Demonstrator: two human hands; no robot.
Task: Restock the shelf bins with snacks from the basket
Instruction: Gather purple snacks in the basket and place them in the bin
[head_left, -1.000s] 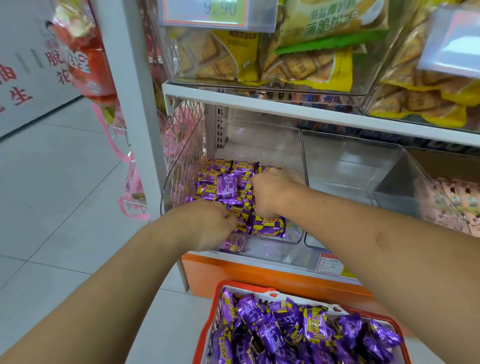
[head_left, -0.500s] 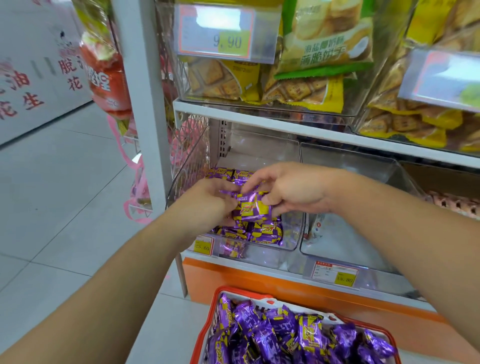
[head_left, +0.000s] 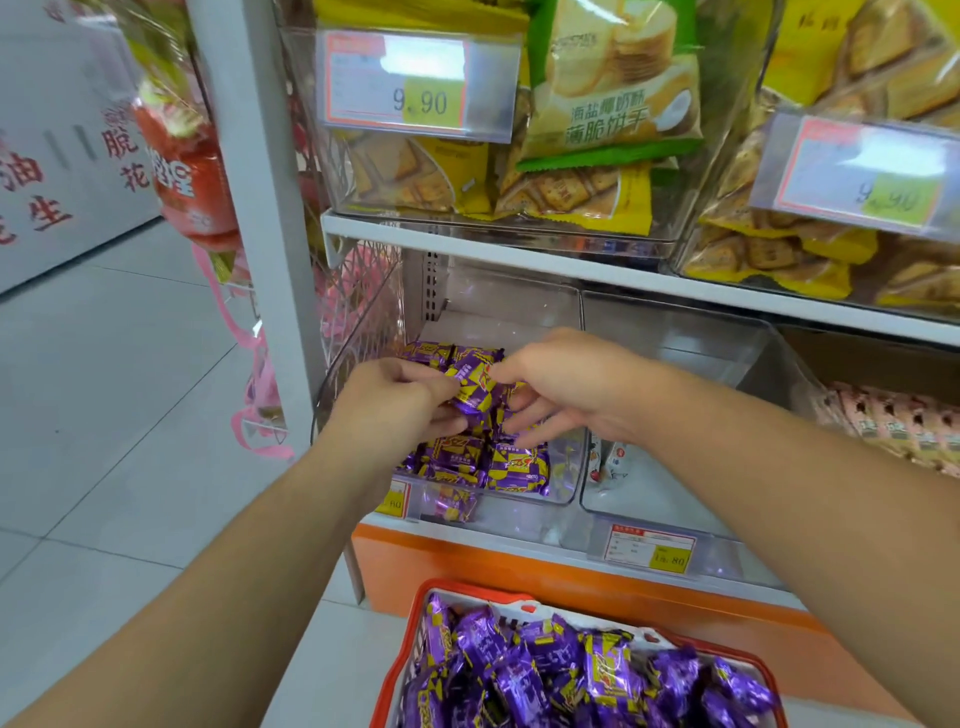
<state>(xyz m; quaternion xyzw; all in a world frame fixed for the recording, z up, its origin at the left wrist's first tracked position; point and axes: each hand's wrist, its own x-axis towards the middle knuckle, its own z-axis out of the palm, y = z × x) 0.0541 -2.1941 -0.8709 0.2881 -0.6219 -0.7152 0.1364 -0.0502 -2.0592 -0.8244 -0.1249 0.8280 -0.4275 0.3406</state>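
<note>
Gripping one purple snack packet (head_left: 474, 391) between both hands above clear plastic bin (head_left: 563, 462) on lower shelf. Left hand (head_left: 397, 402) curled, fingers closed on packet's left end; right hand (head_left: 563, 387) pinching its right end with thumb and forefinger, remaining fingers splayed loose toward bin contents. Packet: glossy foil, pillow-shaped, purple with yellow triangles and red lettering, tilted, crimped ends. More of the same packets (head_left: 488, 462) stacked flat inside bin, filling front and left portion; rear of bin floor bare. Bin walls transparent, smooth, rounded at corners, reflective.

Red plastic basket (head_left: 410, 644) at bottom edge, white inner rim, heaped with crinkled purple foil snacks (head_left: 561, 670). Neighbouring clear bin (head_left: 675, 364) to right, a small pale wrapper low inside. Yellow price label (head_left: 670, 558) on shelf lip below it. Upper shelf: yellow cracker bags (head_left: 576, 192) in clear bins, price tag (head_left: 421, 83) reading 9.90. White steel upright (head_left: 249, 208) at left; orange base panel (head_left: 467, 566); pale tiled floor (head_left: 104, 415).
</note>
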